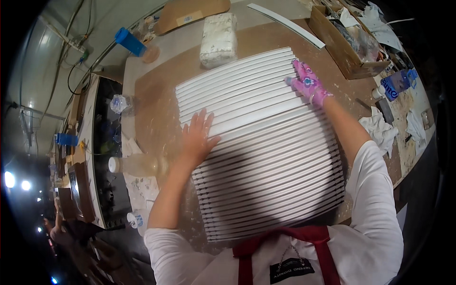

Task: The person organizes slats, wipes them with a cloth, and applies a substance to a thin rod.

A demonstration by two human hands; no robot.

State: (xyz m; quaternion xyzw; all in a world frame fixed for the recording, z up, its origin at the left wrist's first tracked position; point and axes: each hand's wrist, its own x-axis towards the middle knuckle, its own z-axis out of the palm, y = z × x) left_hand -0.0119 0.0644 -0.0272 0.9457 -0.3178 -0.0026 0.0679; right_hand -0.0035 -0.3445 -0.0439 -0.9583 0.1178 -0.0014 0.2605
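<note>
As the left hand (197, 137) and gloved right hand (309, 84) lay spread on white slats (266, 161) reaching toward the front edge of the bench (156, 97), aligning seemed underway; next probably called for even pressure.

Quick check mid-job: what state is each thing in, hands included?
White slats: lying side by side
Left hand: bare, fingers spread, on the slats
Right hand: gloved, fingers extended, at the slats' right edge
White strip: lying apart from the slats
Cardboard box: open-topped, filled
Cloudy bottle: capped
White cloth: crumpled
White block: smudged
</note>
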